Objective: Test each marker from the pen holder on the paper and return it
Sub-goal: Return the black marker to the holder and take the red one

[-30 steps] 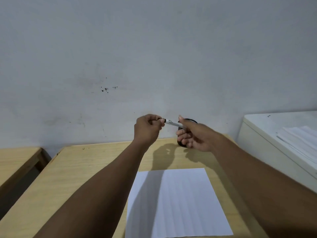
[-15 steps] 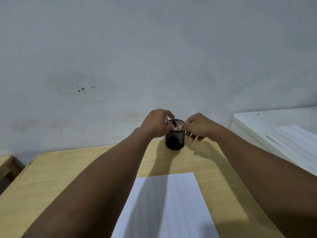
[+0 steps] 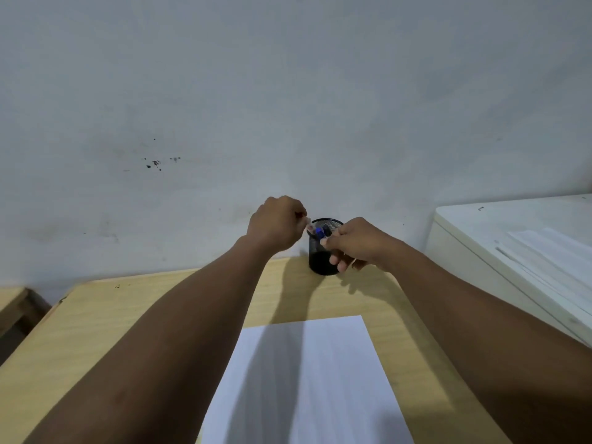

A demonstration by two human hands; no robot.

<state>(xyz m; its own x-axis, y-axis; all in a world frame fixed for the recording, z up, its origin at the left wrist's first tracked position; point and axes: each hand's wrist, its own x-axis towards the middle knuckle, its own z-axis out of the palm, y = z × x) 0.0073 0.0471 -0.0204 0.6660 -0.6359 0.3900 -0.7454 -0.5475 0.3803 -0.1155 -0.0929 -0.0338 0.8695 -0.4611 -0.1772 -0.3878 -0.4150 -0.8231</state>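
A black mesh pen holder (image 3: 321, 256) stands at the desk's far edge against the wall. Just over its mouth, a marker (image 3: 318, 232) with a pale barrel and a blue end lies slanted between my hands. My left hand (image 3: 276, 224) pinches the pale end at the holder's left rim. My right hand (image 3: 357, 243) is closed at the holder's right side, its fingertips touching the blue end. A dark marker top shows inside the holder beside it. The white paper (image 3: 304, 379) lies flat on the desk, nearer me and partly under my arms' shadows.
The wooden desk (image 3: 105, 318) butts against a grey wall. A white cabinet (image 3: 474, 232) with stacked white sheets (image 3: 551, 261) stands to the right. Another wooden surface (image 3: 12, 299) sits lower left, across a gap.
A second ago both hands held a marker in the air in front of the holder. They then went to the holder's mouth, and a blue-ended marker now shows between them there.
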